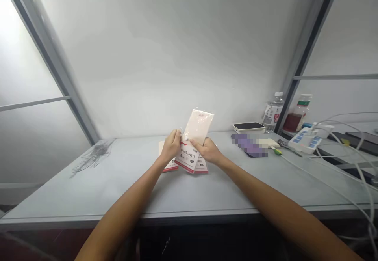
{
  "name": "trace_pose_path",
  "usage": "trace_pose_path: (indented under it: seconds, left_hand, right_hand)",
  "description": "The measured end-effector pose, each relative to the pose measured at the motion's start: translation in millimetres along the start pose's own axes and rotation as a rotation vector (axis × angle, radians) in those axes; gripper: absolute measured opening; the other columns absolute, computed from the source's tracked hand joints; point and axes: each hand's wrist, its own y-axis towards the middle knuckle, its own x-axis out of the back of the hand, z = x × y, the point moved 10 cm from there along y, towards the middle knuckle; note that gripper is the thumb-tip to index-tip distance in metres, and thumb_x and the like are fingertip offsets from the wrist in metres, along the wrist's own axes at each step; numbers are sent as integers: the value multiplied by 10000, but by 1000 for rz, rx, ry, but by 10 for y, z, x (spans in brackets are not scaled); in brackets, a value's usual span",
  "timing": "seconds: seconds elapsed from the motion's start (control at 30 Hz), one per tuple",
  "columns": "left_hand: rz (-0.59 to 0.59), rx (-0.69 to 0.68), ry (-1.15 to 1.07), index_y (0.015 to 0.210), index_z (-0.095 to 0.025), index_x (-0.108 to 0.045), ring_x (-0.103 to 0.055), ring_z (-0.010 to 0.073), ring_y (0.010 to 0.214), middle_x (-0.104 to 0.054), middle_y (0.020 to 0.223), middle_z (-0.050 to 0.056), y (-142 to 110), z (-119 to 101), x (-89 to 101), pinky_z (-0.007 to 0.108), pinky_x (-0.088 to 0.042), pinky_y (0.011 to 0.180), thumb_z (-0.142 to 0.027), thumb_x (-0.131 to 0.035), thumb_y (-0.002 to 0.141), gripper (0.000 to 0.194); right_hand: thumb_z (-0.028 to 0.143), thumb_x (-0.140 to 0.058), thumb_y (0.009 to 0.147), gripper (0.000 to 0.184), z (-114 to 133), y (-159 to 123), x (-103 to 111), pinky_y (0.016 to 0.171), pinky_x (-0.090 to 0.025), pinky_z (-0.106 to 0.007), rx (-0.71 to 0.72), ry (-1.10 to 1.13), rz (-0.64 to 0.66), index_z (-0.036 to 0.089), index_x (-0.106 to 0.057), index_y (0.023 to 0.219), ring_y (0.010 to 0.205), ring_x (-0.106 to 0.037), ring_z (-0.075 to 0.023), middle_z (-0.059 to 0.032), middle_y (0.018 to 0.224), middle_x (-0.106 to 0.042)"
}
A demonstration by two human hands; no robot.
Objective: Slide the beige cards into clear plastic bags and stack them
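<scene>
You have a flat ruler-set packet (193, 140) raised just above the table, held between your left hand (171, 146) and your right hand (207, 150). Your left hand is closed in a pinch on the packet's left edge, while your right hand is half closed, its fingers pressed across the face of the packet. The glossy white card has a red border and printed lettering, and it sits inside a pale, translucent plastic sleeve that catches the light near the top. Two more packets (189, 168) with the same red-edged cards lie beneath your hands, partly overlapping on the smooth grey tabletop (132, 190). You are handling the packet at this point, and its slick, thin sleeve calls for a steady two-handed pinch with any next move. Off to your right are a black-topped white pad (249, 127), a pixelated purple object (249, 144), a clear plastic bottle (273, 113), a bottle of reddish-brown liquid (297, 115), and a white-and-blue power strip (304, 140) with pale cables (348, 174) running from it.
</scene>
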Motion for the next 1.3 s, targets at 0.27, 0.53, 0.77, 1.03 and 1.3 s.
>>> trace_pose_path:
  seconds: [0.27,0.53,0.77,1.03,1.3]
  left_hand:
    - [25,187,-142,671,-187,-392,-460,79,414,-495,572,-19,33,205,-1,224,-380,424,-481,-345,871,358]
    - [31,-9,274,1060,-253,-469,-542,92,577,-580,963,20,-23,5,55,256,-433,567,-322,-458,822,248]
    - [269,104,-96,814,-176,-562,-552,162,896,-530,1099,66,-64,44,-256,276,-485,669,-221,-429,766,148]
    - [229,192,-335,680,-145,-524,-533,113,716,-567,780,20,-14,100,-211,267,-470,702,-462,-584,733,327]
    - [-107,283,13,680,-170,-473,-491,113,584,-529,644,0,137,398,352,242,-409,561,-479,-453,800,332]
  right_hand:
    - [445,-659,698,399,-73,64,255,725,-509,-347,-59,148,-183,140,-598,948,863,-641,-238,-111,985,-678]
    - [362,-644,717,388,-105,54,234,726,-522,-367,-124,158,-152,169,-524,1032,872,-642,-236,-102,1024,-658]
    - [322,-609,730,393,-118,57,202,765,-505,-365,-109,122,-118,176,-514,1082,920,-625,-233,-89,1068,-645]
    - [361,-525,805,305,-185,110,195,719,-505,-319,-135,92,-49,171,-536,1044,820,-636,-190,-65,958,-669]
    - [307,-445,870,144,-446,199,621,526,-483,-237,-285,-81,-193,169,-466,904,547,-622,-130,-54,706,-660]
